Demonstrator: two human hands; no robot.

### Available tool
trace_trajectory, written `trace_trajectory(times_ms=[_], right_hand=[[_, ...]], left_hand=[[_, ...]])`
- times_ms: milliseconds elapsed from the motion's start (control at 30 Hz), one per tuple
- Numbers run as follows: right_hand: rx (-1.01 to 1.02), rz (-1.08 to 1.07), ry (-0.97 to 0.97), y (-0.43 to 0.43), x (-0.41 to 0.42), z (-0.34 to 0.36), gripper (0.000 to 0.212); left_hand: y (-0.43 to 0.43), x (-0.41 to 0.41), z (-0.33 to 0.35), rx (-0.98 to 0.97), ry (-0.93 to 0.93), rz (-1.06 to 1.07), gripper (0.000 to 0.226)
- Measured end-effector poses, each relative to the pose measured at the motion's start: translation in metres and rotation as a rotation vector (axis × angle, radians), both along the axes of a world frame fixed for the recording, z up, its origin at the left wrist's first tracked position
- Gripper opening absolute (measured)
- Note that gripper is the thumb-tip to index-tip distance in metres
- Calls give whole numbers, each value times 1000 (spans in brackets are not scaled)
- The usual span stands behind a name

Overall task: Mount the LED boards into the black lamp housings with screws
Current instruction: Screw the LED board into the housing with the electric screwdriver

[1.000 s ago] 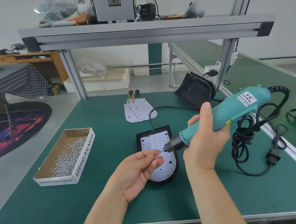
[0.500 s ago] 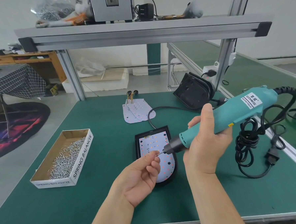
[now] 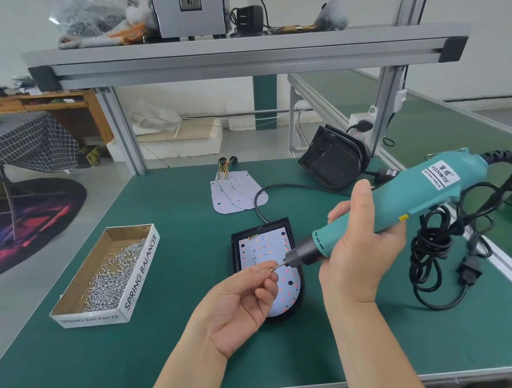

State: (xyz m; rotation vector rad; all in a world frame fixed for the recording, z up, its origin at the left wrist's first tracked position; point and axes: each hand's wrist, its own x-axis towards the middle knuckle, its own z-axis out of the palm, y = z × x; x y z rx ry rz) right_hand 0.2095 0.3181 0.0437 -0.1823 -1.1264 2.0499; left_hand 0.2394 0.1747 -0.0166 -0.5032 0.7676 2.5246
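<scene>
Fingers (image 3: 253, 272) of the left hand (image 3: 240, 307) are pinching a small screw (image 3: 271, 269) and holding it against the bit tip of a teal electric screwdriver (image 3: 412, 203), just above the work. The right hand (image 3: 358, 247) is wrapping around the front of the screwdriver's body, thumb pointing up along its side, and is keeping the tool tilted with the bit aiming down and to the left. Directly beneath both hands, a black lamp housing (image 3: 235, 254) is lying flat on the green table (image 3: 182, 346), and a white LED board (image 3: 263, 249) dotted with small red and orange parts is sitting inside it; the left hand is hiding part of the board's near end. To the left, a cardboard box (image 3: 140, 274) printed "SPRING BALANCER" is holding a heap of loose screws (image 3: 114, 278). Farther back, spare LED boards (image 3: 237, 192) with coloured wires are lying overlapped on the table, and a stack of black housings (image 3: 330, 160) is leaning by the frame post at the right. The screwdriver's black cord (image 3: 430, 259) is lying coiled on the table, to the right of the hands.
</scene>
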Motion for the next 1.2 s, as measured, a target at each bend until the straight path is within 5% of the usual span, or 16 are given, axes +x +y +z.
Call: trace_trajectory(times_ms=[400,767,1100,1200], right_hand=[[21,5,9,-6,-3,0,20],[-115,8,-66,-6,-11,2,21],[-38,14,2,-2,-19,6,17],[47,35,13,-3,-21,2,17]], left_hand=[[5,0,-5,-422,295,60,16],[12,5,-9,-477,410,211,21],[-22,-4,-7,-344,214,173,53],[-38,-18,-13,-912,52,233,32]])
